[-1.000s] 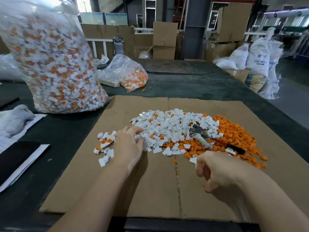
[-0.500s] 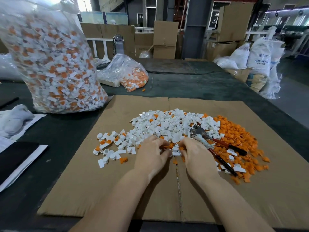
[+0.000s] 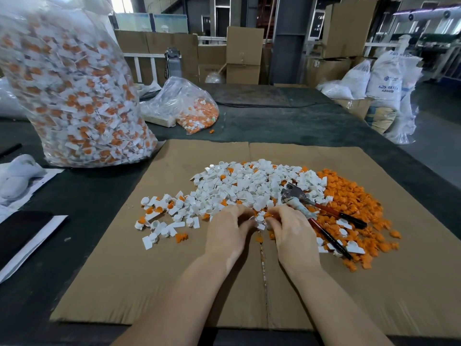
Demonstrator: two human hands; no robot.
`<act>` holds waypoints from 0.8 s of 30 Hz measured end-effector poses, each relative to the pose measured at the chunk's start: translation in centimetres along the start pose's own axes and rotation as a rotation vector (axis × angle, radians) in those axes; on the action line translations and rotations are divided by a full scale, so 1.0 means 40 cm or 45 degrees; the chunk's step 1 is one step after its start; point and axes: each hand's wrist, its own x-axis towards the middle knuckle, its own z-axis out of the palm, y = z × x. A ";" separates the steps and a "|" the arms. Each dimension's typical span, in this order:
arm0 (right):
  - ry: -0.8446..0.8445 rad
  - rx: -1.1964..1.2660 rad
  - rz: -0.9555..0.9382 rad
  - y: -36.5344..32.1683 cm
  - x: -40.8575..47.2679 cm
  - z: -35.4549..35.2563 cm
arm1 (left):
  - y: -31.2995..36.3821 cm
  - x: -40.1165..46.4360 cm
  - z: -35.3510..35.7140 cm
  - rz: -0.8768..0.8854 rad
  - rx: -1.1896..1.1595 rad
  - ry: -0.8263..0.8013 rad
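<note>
At mid-sheet, change: the left hand (image 3: 227, 236) is being brought in from the loose scatter on the left, and the right hand (image 3: 291, 236) is being brought forward from the sheet's front edge, so that both are now being held close together.
left hand: its fingers are being curled inward, with the white piece (image 3: 260, 218) pinched from the left.
right hand: its fingers are being curled likewise, with the same piece pinched from the right.
white piece: it is being held between both sets of fingertips at the near edge of the white pile (image 3: 249, 186); its exact shape is too small to tell.
meaning: picking seems to be finished, and one piece is probably being worked, either joined to an orange insert or parted from one.
big bag (image 3: 74, 91): crinkled glossy film is being stretched taut by small white and orange parts.
small bag (image 3: 189, 108): it is being left slumped behind the sheet, with orange parts at its bottom.
cardboard sheet (image 3: 124, 283): it is brown, matte and creased down the middle, and is being used as a work mat on the dark counter (image 3: 274, 126).
white pile: smooth hard caps with flat tabs are being heaped here.
pliers (image 3: 321, 208): with a metal head and red-and-black handles, they are being left lying just beside the right hand.
orange pile (image 3: 354, 203): small ridged plugs are being kept apart on the right.
</note>
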 end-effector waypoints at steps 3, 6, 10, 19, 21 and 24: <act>0.011 0.016 0.014 -0.003 -0.004 -0.001 | 0.004 0.001 0.004 -0.052 -0.051 -0.013; 0.001 0.036 -0.019 -0.005 -0.004 -0.003 | 0.002 0.000 0.005 -0.061 -0.064 -0.046; 0.033 0.061 -0.060 -0.005 -0.003 -0.008 | -0.006 -0.003 0.002 -0.069 -0.098 -0.020; 0.026 0.156 0.041 -0.004 -0.011 -0.013 | -0.013 -0.005 0.001 -0.132 -0.182 -0.029; -0.016 0.153 0.035 -0.002 -0.010 -0.010 | -0.017 -0.004 0.001 -0.138 -0.218 -0.028; -0.069 0.110 -0.012 -0.004 -0.011 -0.007 | -0.020 -0.004 -0.001 -0.149 -0.252 -0.019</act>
